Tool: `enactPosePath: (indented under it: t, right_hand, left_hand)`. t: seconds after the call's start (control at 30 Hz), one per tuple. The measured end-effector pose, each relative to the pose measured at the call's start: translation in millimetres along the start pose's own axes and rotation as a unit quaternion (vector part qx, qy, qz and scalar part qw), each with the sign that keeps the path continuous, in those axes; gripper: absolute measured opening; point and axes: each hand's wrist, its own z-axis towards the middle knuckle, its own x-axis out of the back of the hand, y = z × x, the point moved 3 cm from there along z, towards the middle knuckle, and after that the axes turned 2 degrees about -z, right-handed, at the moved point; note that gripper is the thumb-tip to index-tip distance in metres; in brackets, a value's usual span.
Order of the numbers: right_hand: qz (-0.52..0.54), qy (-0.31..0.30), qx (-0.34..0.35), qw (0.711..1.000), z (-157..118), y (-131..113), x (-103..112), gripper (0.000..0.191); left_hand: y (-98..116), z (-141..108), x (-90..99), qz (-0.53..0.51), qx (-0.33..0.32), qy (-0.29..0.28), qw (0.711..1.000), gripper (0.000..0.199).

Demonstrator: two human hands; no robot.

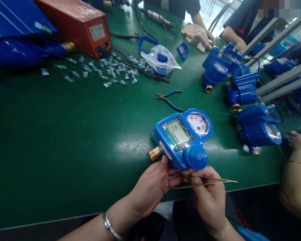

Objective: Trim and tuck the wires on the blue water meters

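The left hand [152, 185] grips the blue meter [174, 147] by its near edge; just below, the right hand [211, 198] pinches thin wire [228, 181].

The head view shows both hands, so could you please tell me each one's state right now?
Left hand: closed, holding the blue meter by its near edge.
Right hand: closed, pinching thin strands of unclear kind.
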Motion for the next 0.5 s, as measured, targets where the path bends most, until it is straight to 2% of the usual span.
enactPosePath:
  t: [0.17,0.33,0.43,0.5]
  right_hand:
    - [-0.002,-0.012,0.037,0.999,-2.4,-9.1,-4.0,0.008]
    - [-0.040,0.018,0.135,0.990,-5.1,-29.5,6.6,0.008]
    - [-0.064,0.070,0.207,0.974,9.3,-45.9,23.6,0.005]
    - [-0.054,0.093,0.239,0.965,33.6,-55.2,32.8,0.001]
  left_hand:
    - [-0.4,-0.1,-0.2,0.016,0.019,0.011,1.000,0.034]
    - [1.2,-1.9,4.0,0.046,0.020,0.042,0.998,0.045]
    - [4.4,-4.1,5.6,0.069,0.012,0.045,0.997,0.044]
    - [6.4,-4.9,5.5,0.077,0.012,0.047,0.996,0.042]
